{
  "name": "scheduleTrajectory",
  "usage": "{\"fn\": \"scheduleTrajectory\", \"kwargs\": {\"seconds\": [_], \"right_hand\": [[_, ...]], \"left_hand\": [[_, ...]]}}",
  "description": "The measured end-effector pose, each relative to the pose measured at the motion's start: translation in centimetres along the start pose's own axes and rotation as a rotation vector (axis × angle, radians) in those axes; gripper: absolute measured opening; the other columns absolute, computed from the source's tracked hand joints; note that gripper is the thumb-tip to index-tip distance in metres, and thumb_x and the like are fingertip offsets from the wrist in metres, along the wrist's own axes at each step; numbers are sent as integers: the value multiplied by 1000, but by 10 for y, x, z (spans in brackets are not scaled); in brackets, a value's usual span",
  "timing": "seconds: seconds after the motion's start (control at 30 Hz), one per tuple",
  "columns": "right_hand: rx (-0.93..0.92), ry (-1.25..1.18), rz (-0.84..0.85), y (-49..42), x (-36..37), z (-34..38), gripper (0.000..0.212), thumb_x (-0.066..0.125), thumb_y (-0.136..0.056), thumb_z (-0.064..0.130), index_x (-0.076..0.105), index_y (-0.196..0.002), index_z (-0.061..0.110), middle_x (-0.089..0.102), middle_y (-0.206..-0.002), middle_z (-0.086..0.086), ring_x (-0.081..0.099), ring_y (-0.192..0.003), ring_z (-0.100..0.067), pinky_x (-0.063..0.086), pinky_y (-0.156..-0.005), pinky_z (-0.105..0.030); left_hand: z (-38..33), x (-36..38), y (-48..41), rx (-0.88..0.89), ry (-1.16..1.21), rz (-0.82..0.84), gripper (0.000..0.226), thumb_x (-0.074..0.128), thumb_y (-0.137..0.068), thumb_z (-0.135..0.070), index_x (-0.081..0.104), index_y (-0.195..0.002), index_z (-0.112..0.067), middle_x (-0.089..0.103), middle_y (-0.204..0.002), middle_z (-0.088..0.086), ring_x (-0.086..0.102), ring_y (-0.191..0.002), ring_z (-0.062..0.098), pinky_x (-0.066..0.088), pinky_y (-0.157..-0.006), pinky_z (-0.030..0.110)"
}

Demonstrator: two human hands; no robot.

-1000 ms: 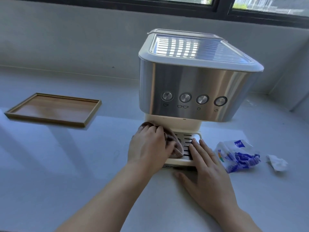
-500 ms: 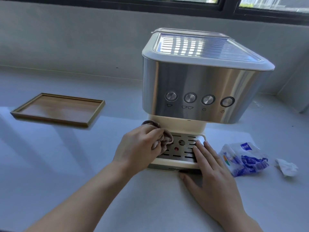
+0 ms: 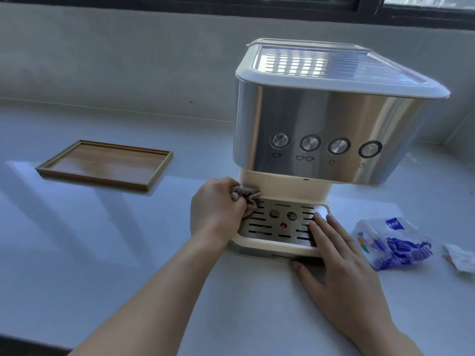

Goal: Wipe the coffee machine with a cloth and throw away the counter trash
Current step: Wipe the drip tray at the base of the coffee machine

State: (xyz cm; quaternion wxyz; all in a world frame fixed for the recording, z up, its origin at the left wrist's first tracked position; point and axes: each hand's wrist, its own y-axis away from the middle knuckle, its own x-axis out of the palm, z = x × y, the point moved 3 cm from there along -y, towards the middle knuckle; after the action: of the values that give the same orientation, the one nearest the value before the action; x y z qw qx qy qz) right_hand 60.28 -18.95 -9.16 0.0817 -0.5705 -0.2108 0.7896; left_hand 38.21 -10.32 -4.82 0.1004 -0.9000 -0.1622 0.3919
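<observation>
1. A person's left hand (image 3: 218,214) bunches a brown cloth (image 3: 245,197) in curled fingers against the left rear corner of the slotted drip tray (image 3: 280,223) of a Konka coffee machine (image 3: 321,129), which stands on a pale counter (image 3: 102,265) below a window.
2. The right hand (image 3: 334,258) lies flat, fingers spread and holding nothing, on the tray's right front corner, bracing the machine.
3. The trash sits on the counter to the machine's right: a crumpled blue-and-white plastic wrapper (image 3: 390,242) and, beyond it, a wadded white tissue (image 3: 460,255). Neither is touched.
4. A wooden tray (image 3: 102,164) lies well apart to the left.
5. Risks, as judged: a hard sideways stroke could lift or shift the loose-looking metal grate; cloth folds could snag in its slots; easing the bracing hand could let the machine slide.
</observation>
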Motion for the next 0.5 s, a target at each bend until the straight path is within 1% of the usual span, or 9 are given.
{"fn": "scheduleTrajectory", "kwargs": {"seconds": [0.1, 0.17, 0.23, 0.27, 0.37, 0.4, 0.43, 0.47, 0.5], "right_hand": [[20, 5, 28, 0, 0, 1, 75, 68, -80, 46, 48, -144, 13, 40, -154, 4, 23, -148, -9, 22, -117, -29], [24, 13, 42, 1, -2, 1, 75, 68, -81, 47, 47, -145, 14, 39, -155, 4, 21, -148, -8, 22, -116, -30], [28, 14, 51, 1, -2, 1, 75, 69, -80, 46, 47, -144, 13, 40, -155, 4, 22, -148, -8, 24, -115, -31], [34, 12, 53, 1, -2, 2, 75, 70, -80, 45, 47, -144, 13, 40, -155, 4, 22, -148, -9, 25, -115, -32], [20, 13, 43, 0, -1, 0, 75, 68, -80, 45, 47, -145, 14, 40, -155, 4, 23, -148, -10, 27, -115, -32], [20, 10, 49, 0, -1, 0, 74, 68, -81, 45, 46, -145, 14, 40, -155, 4, 23, -148, -10, 27, -115, -32], [19, 5, 54, 0, -1, 0, 74, 68, -82, 45, 46, -145, 14, 39, -155, 5, 22, -148, -9, 27, -116, -32], [15, 7, 62, 0, -2, 0, 74, 68, -82, 45, 46, -145, 14, 39, -155, 5, 21, -149, -9, 27, -116, -32], [11, 8, 63, 1, -2, 1, 73, 68, -82, 45, 46, -145, 14, 39, -155, 5, 21, -149, -9, 27, -116, -32]], "left_hand": [[7, -7, -4, -165, 103, -64, 15, 67, -74, -19, 71, -87, -25, 69, -79, -6, 63, -79, 16, 49, -66, 28], [-3, -2, -5, -207, 135, -103, 19, 67, -75, -19, 65, -95, -21, 67, -87, -4, 59, -81, 15, 43, -65, 27], [-15, 7, -2, -165, 111, -110, 19, 66, -78, -20, 55, -94, -18, 59, -94, -1, 53, -78, 15, 38, -63, 26], [-19, 11, 1, -112, 79, -106, 16, 65, -80, -19, 53, -91, -17, 56, -95, 1, 52, -79, 17, 38, -63, 27], [-33, 22, 15, 132, -140, -22, 8, 61, -80, -21, 60, -87, -16, 60, -91, 1, 53, -85, 24, 48, -71, 37], [-38, 24, 20, 193, -163, 16, 8, 61, -78, -21, 62, -85, -18, 62, -88, -2, 54, -84, 23, 50, -71, 38], [-42, 22, 24, 205, -129, 36, 7, 62, -76, -21, 62, -82, -20, 63, -84, -4, 56, -81, 22, 51, -70, 37], [-44, 17, 25, 142, -21, 9, 6, 63, -74, -20, 63, -80, -21, 65, -80, -7, 58, -79, 18, 51, -69, 35], [-43, 10, 24, 25, 142, -72, 7, 65, -74, -19, 63, -80, -22, 66, -79, -8, 60, -77, 15, 51, -69, 32]]}}
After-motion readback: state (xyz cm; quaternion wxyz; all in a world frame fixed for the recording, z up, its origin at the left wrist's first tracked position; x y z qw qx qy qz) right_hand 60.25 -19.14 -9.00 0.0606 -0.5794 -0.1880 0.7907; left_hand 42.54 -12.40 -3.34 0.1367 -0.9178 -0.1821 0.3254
